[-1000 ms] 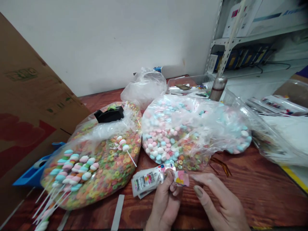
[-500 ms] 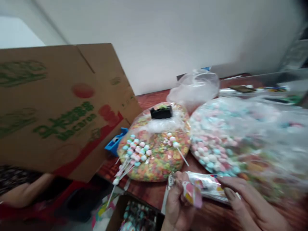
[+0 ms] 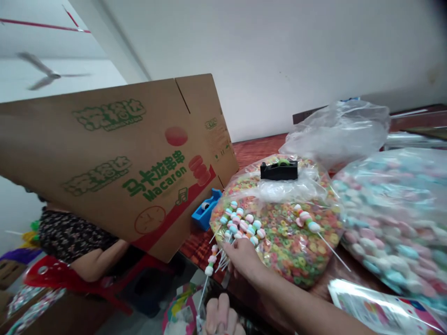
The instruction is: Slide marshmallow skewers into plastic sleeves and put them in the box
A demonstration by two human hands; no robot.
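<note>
My right hand (image 3: 240, 258) reaches in from the lower right, its fingers at the sticks of several marshmallow-candy skewers (image 3: 240, 225) lying on a large clear bag of fruit-ring cereal (image 3: 279, 251). Low in the view, my left hand (image 3: 220, 316) shows only its fingers, close to a single skewer (image 3: 208, 271) whose stick runs down beside them. A lone skewer (image 3: 307, 221) rests further right on the bag. A black tape dispenser (image 3: 278, 170) sits on the bag's top. A glossy printed wrapper packet (image 3: 380, 309) lies at the lower right, apart from both hands.
A tilted Macaron cardboard box (image 3: 122, 167) stands left of the bag, with a blue plastic holder (image 3: 204, 211) by it. A bag of pastel marshmallows (image 3: 394, 218) fills the right. A seated person's arm (image 3: 98, 260) shows below the box, near the wooden table's edge (image 3: 199, 253).
The view has swung left. My hands have left the wrapper packets, and my right hand has moved across to the skewers on the cereal bag.
</note>
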